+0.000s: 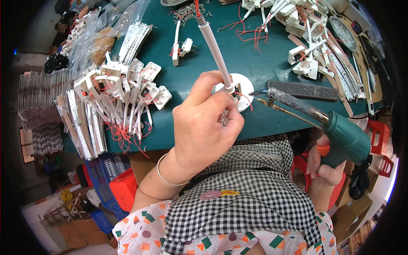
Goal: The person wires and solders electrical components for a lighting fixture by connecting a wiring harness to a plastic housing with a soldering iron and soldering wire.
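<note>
My left hand is closed round the base of a white tube with red wires coming out of its top. That tube stands up, leaning slightly, from a round white plastic part on the table. A thin red wire shows beside my fingertips, over the part's dark middle. My right hand grips the handle of a green soldering gun with an orange trigger. Its tip points left and reaches the right edge of the round part; whether it touches cannot be made out. My left fingertips partly hide the part.
A dark flat bar lies behind the soldering gun's barrel. White plastic assemblies with red wires are heaped at the left, and more at the right. Small screws lie at the back. The green table ends just before my apron.
</note>
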A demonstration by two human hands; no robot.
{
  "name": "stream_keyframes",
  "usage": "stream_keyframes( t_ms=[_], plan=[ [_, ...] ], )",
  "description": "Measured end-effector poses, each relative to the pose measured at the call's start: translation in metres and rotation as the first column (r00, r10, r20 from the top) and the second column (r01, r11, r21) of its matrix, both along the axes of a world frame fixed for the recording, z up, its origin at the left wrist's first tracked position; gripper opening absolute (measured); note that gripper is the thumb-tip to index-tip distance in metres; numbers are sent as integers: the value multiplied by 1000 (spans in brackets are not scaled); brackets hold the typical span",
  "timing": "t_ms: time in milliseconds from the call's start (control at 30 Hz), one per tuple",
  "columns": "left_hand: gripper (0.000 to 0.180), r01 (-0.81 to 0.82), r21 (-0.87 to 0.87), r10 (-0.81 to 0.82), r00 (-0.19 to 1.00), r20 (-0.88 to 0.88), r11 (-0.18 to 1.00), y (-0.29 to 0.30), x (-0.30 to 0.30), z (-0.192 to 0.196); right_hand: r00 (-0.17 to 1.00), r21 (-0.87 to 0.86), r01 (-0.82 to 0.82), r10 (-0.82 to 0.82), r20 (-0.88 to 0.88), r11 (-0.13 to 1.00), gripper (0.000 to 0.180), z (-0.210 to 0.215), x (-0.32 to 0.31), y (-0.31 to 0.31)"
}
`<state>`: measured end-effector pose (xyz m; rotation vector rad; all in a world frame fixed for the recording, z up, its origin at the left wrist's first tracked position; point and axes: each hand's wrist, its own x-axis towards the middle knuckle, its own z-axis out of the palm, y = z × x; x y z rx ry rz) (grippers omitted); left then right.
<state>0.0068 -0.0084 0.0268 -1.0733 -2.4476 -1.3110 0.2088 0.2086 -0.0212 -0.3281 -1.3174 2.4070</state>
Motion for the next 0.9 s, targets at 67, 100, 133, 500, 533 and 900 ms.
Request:
stream_keyframes(
  t_ms=[67,100,133,500,533,900],
  plan=[
    [11,-4,-2,4,1000,2,1000,1,0,0,1000,7,18,-18,-6,1000,68,4,-4,-3],
    [11,-3,-1,3,1000,6,1000,1,0,0,999,14,34,-34,-14,999,67,5,-6,-2],
    [11,0,2,0,1000,10,1000,1,-1,1,999,16,37,-36,-13,999,67,5,-7,1],
    [11,-28,-4,29,999,28,1000,4,1,3,935,113,218,-175,-309,969,59,19,-27,54],
    [10,-41,-14,41,998,43,999,3,2,3,915,93,288,-245,-322,953,58,22,-32,59],
    [11,-30,-1,30,999,45,1000,3,8,7,810,309,553,-586,16,774,31,28,-79,184]
  ],
)
